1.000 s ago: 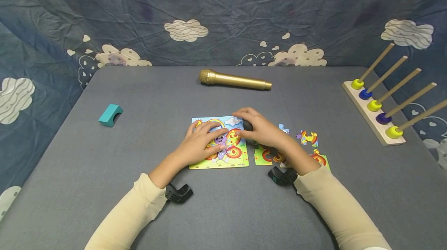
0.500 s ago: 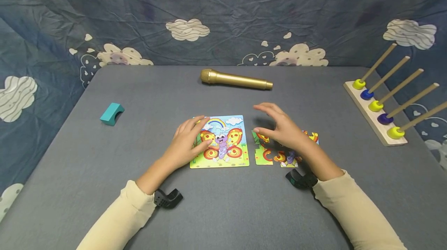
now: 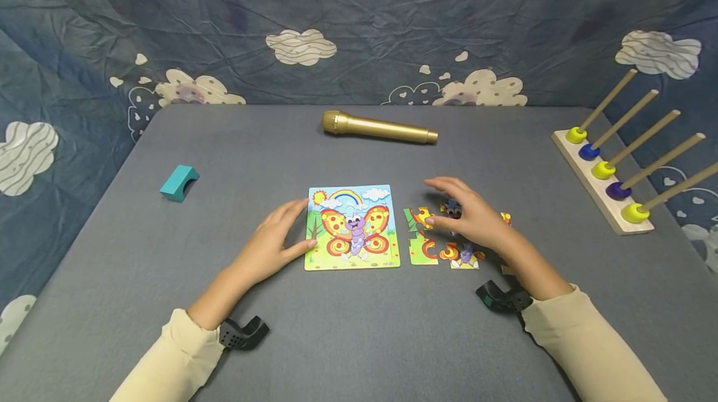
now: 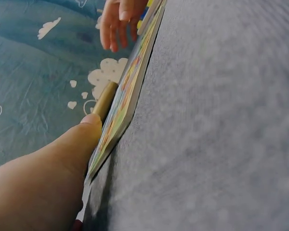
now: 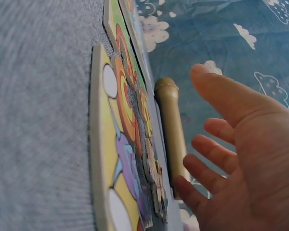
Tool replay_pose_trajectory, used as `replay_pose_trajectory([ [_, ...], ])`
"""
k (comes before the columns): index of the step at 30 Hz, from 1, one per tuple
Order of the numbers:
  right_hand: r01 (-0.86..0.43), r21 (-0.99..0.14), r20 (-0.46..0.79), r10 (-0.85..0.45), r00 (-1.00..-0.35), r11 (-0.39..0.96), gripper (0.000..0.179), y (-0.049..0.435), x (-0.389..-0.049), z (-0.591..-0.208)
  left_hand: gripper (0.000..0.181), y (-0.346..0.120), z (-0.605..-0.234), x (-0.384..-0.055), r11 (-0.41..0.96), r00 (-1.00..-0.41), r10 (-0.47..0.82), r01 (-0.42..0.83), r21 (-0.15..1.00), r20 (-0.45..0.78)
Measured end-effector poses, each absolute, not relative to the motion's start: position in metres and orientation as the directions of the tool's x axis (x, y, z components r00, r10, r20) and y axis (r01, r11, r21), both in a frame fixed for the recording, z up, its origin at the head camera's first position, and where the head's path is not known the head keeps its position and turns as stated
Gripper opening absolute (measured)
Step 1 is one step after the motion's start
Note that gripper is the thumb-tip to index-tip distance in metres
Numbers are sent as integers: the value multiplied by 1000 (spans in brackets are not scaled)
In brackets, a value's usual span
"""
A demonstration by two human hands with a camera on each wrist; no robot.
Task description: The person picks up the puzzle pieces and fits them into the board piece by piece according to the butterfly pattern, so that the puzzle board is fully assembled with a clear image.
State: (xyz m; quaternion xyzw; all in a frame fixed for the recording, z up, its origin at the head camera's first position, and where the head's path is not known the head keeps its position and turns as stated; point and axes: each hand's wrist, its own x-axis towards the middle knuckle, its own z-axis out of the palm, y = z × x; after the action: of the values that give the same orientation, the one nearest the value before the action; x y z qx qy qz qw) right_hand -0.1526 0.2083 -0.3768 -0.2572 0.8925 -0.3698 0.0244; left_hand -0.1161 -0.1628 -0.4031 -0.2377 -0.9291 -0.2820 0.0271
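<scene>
A square butterfly picture board point(image 3: 357, 258) lies flat at mid-table. At its left edge is my left hand point(image 3: 266, 246), with its fingers spread and the thumb tip at the border; whether it touches is hard to tell. In the left wrist view the thumb point(image 4: 72, 149) lies along the board's side point(image 4: 127, 113). My right hand point(image 3: 475, 218) hovers over loose jigsaw pieces point(image 3: 423, 251) right of the board and hides some of them. The right wrist view has that hand point(image 5: 250, 149) holding nothing, fingers loosely bent, beside the pieces point(image 5: 120, 144).
A gold microphone point(image 3: 381, 129) lies behind the board. At far left sits a teal arch block point(image 3: 179, 182). Along the right side stands a wooden peg rack point(image 3: 603, 184) with yellow and blue beads. A cloud-patterned cloth point(image 3: 392, 28) hangs behind the table.
Both hands have drawn apart. My left hand slid left off the picture to its edge, uncovering the butterfly. My right hand lifted from the board's right side and moved right over the pieces.
</scene>
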Motion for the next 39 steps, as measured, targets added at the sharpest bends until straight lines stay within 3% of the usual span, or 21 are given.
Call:
replay_pose_trajectory([
  [16, -409, -673, 62, -504, -862, 616, 71, 213, -157, -386, 71, -168, -402, -119, 736, -862, 492, 486, 471, 122],
  [39, -484, -568, 30, -571, -820, 665, 51, 208, -153, -388, 70, -169, -406, -118, 742, -862, 491, 488, 460, 125],
])
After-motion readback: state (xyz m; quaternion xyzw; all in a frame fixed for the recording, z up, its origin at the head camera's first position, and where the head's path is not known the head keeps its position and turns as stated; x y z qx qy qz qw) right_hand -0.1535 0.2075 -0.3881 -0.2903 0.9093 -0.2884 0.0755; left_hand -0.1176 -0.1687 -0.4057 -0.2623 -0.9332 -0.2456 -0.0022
